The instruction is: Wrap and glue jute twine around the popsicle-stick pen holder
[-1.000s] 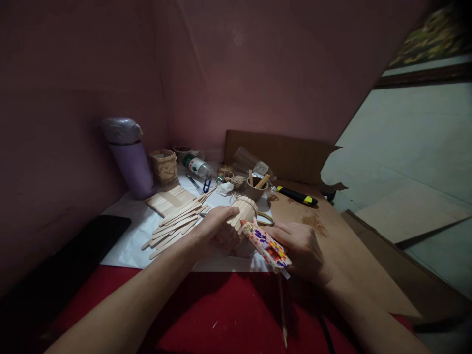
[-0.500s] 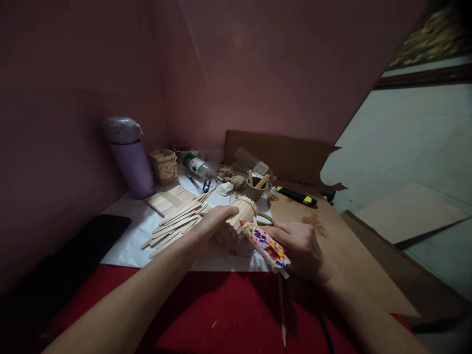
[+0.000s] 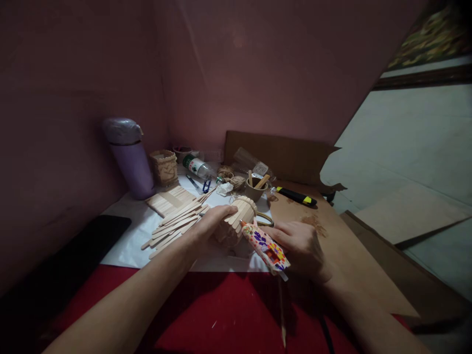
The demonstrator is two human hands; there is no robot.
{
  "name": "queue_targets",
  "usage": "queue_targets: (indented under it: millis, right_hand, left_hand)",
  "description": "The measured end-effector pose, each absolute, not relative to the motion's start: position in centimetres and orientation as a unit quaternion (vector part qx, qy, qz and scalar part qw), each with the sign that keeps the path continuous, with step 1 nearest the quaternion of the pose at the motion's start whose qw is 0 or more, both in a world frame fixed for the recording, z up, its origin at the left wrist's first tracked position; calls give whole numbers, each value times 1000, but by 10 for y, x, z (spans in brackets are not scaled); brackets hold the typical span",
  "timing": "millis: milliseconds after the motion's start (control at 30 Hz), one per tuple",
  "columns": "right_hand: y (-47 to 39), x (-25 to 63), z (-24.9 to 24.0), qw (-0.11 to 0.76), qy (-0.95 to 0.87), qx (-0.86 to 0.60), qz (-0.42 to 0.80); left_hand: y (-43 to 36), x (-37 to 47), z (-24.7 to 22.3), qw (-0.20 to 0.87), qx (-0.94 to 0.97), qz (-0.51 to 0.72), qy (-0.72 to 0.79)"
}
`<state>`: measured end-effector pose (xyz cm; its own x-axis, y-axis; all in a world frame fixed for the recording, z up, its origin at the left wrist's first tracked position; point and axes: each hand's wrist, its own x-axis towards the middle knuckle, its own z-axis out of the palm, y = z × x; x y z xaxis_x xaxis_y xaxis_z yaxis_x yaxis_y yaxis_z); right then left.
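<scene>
My left hand (image 3: 212, 227) is closed around a rounded piece covered with popsicle sticks (image 3: 241, 210), its thumb on the sticks; the lower part looks like clear plastic. In my right hand (image 3: 300, 244) is a glue gun (image 3: 266, 250) with a painted floral body, its orange tip against or very close to the stick edge. A clear glue stick pokes out of the gun's back end. Left of my left hand lies a loose pile of popsicle sticks (image 3: 175, 225). Scissors (image 3: 266, 219) lie partly hidden behind the piece, with one handle loop showing.
A purple tumbler (image 3: 131, 162) and a stick-covered cup (image 3: 164, 168) stand at the left. Behind are a plastic bottle (image 3: 201, 167), twine (image 3: 236, 180) and a small pot (image 3: 255, 191) holding sticks. A box cutter (image 3: 296, 195) lies on cardboard (image 3: 342, 255) at the right.
Almost nothing differs. The stick-covered piece and the glue gun have shifted very slightly, with both hands keeping their hold.
</scene>
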<state>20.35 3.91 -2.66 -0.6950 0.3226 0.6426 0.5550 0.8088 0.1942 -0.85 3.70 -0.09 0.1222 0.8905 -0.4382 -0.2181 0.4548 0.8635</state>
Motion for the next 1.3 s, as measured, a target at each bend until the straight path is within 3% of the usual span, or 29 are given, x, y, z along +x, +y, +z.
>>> queue_targets:
  millis: [1300]
  right_hand:
    - [41, 208, -26, 303, -899, -247, -197]
  left_hand:
    - [44, -15, -7, 693, 293, 479, 452]
